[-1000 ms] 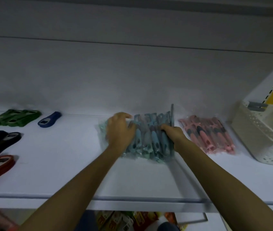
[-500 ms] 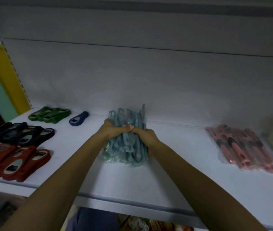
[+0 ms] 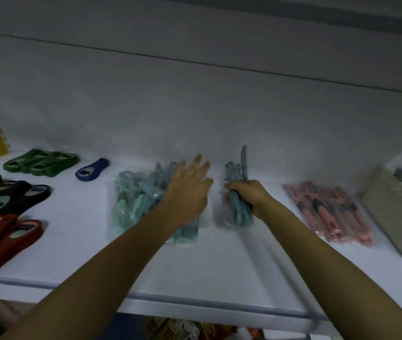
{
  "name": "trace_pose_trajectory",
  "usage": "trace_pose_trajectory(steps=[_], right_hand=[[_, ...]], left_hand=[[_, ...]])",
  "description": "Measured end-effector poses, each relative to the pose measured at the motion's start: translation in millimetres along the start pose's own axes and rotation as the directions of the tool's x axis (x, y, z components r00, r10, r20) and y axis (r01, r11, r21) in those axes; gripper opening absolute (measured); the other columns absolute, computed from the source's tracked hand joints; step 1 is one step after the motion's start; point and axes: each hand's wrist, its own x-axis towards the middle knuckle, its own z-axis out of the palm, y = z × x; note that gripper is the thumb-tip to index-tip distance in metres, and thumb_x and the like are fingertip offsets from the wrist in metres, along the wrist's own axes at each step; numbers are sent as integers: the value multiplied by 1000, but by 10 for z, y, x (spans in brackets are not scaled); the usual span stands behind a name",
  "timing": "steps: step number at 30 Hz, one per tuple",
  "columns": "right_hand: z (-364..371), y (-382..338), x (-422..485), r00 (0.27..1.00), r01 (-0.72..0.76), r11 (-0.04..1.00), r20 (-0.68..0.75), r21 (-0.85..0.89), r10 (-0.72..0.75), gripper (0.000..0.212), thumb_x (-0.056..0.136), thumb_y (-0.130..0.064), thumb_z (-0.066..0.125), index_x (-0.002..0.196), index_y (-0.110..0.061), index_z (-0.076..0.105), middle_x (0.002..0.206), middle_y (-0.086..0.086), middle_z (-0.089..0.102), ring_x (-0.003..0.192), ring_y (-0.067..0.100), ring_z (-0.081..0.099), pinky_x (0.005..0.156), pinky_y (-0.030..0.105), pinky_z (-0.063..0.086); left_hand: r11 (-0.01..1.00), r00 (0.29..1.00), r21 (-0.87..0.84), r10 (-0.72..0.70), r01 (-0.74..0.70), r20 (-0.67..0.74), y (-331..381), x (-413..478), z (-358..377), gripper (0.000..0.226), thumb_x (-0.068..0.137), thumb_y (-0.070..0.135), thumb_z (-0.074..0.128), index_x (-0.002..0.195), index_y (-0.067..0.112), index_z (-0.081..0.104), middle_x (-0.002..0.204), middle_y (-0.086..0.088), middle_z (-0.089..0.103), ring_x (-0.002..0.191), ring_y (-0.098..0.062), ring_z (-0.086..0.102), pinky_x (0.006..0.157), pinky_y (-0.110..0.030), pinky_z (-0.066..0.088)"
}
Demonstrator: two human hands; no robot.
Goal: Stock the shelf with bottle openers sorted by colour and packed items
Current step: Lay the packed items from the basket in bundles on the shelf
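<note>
- My left hand (image 3: pixel 187 192) lies open, fingers (image 3: pixel 198 159) spread, over the clear plastic pack of teal tools (image 3: pixel 133 200).
- My right hand (image 3: pixel 252 196) grips a smaller blue-grey bundle (image 3: pixel 238 214) just beside it on the white shelf (image 3: pixel 84 253).

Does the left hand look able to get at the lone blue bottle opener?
Probably yes: the left hand is open and empty, and the blue bottle opener lies uncovered left of the teal pack.
</note>
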Motion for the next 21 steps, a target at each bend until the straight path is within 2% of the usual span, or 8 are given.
trace_pose_trajectory(steps=[3,5,7,12,14,16,18,21], right_hand=[[-198,28,86,998,-30,922,-71,-385,3,45,84,-29,70,113,3,58,100,14,66,87,26,65,68,28,54],[-238,127,79,992,3,743,-94,-669,-89,63,85,-40,67,129,0,47,122,16,59,109,32,59,92,39,50],[-258,245,37,982,62,614,-62,-787,-178,78,87,-48,60,143,-3,29,134,19,49,120,37,50,101,45,43],[-411,410,-71,929,36,479,-148,-877,-340,37,94,-32,48,123,-9,50,116,16,55,102,34,56,84,39,48],[-476,386,-105,906,37,482,-174,-876,-386,26,94,-25,48,111,-9,58,105,12,62,92,30,61,73,32,48],[-543,354,-121,885,61,602,-236,-796,-402,23,95,-21,49,111,-7,59,94,11,66,82,26,62,66,27,43],[-644,327,-136,864,71,717,-316,-694,-392,24,95,-20,52,113,-5,57,92,10,67,77,21,58,65,25,39],[-803,336,-192,902,60,720,-271,-692,-336,28,96,-20,50,117,-3,55,104,15,66,87,24,60,73,28,45]], left_hand=[[983,976,-141,144,-121,163,303,-43,140,67,94,57,32,148,18,23,158,-5,15,146,-22,5,116,-41,5],[987,950,-143,115,-75,292,358,-92,275,78,91,66,25,150,16,15,158,-7,14,145,-22,8,116,-40,8],[996,946,-68,83,-65,314,302,-123,365,83,89,70,17,150,14,13,157,-8,15,144,-23,13,116,-40,11],[990,968,-136,74,-42,240,219,-38,395,85,88,70,21,151,15,6,157,-8,14,143,-25,17,116,-41,16],[968,979,-225,143,-109,143,327,12,380,83,87,70,29,150,20,9,157,-5,16,139,-24,24,112,-40,24],[932,977,-322,200,-164,81,468,78,375,77,88,67,34,150,28,10,157,-3,16,139,-24,23,110,-40,27],[897,965,-426,207,-122,161,601,147,391,73,89,67,29,149,35,3,159,-2,3,145,-24,8,115,-41,15],[871,932,-489,219,-52,290,760,210,479,92,77,81,19,148,31,-11,158,-5,-10,146,-23,-6,115,-37,0]])
